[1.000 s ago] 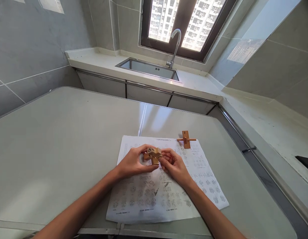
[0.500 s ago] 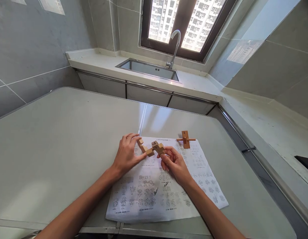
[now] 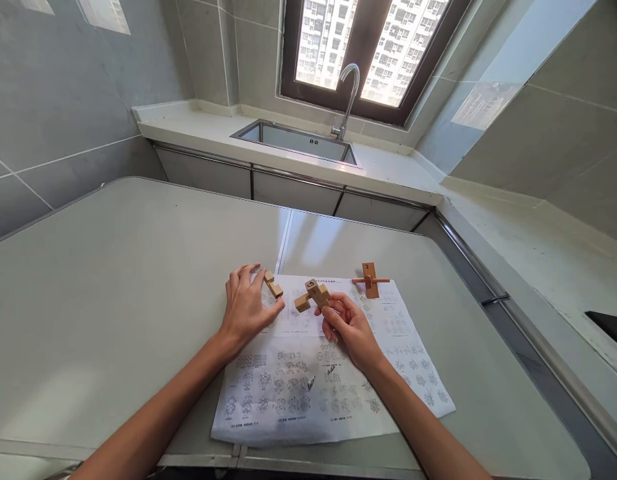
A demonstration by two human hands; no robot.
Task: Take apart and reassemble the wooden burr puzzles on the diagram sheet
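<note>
My left hand (image 3: pixel 246 303) grips a small notched wooden puzzle piece (image 3: pixel 274 288) between its thumb and fingertips, above the left edge of the printed sheet (image 3: pixel 298 427). In my right hand (image 3: pixel 351 330), thumb and fingers pinch a cluster of interlocked light wooden puzzle pieces (image 3: pixel 311 297). A dark mark is drawn on the upper face of that cluster, and one block juts out to its left. The two hands' pieces are apart. Beyond my right hand, a brown cross-shaped wooden puzzle (image 3: pixel 370 281), marked 2, sits at the sheet's top right corner.
Printed line drawings and two dark tick-like marks cover the sheet. It lies on a pale table (image 3: pixel 138 280) with a seam across it. Behind stand a counter with a sink (image 3: pixel 298 140), a tap (image 3: pixel 349 100) and a window. Another counter (image 3: pixel 538 233) runs along the right.
My left hand has moved left with its notched piece, widening the gap to the cluster. My right hand stays nearly in place with the cluster.
</note>
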